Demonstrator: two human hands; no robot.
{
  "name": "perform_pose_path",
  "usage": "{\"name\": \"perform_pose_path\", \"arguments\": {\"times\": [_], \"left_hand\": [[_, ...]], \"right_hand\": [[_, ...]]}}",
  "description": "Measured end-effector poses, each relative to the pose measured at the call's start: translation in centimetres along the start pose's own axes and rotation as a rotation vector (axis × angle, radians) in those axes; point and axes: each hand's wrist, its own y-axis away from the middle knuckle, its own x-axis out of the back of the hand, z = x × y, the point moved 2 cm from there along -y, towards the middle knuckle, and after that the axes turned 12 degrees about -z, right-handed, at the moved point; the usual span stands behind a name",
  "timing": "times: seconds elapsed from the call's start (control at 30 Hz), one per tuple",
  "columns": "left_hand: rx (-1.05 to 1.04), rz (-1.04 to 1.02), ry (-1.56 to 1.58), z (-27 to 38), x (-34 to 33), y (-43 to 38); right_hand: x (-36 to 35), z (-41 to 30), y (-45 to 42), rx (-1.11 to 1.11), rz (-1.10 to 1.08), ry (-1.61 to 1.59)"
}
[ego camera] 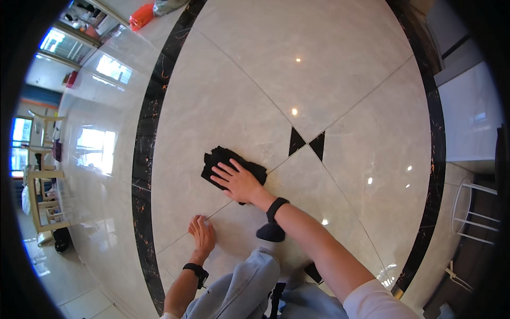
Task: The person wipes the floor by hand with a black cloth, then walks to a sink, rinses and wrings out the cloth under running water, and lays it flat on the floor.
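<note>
My right hand (239,181) lies flat, fingers spread, on a folded black cloth (213,157) with ragged edges. The cloth rests on the glossy beige tile floor (247,99), across a tile joint. A black band circles my right wrist. Lower and to the left, my left hand (202,237) leans on the tiles with its fingertips, slightly curled and holding nothing. On that wrist sits a black watch-like band (196,273). Between my arms are my knees in light blue jeans (251,271) and the toe of a dark shoe (271,232).
Dark marbled border strips (145,139) run along both sides of the floor. A white cabinet (470,115) and a white metal rack (474,211) stand at right. Wooden chair-like furniture (44,199) is far left. An orange bag (141,17) lies at the upper left.
</note>
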Motion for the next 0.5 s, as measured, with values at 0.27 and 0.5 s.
{"name": "perform_pose_path", "arguments": {"times": [0.27,0.5], "left_hand": [[-0.083,0.086,0.008,2.8,0.9,-6.8],[-0.154,0.166,0.076,8.8,0.0,-13.8]], "right_hand": [[7.4,13.6,14.8,-0.651,0.271,0.228],[4.2,18.0,44.8,-1.441,0.305,0.464]]}}
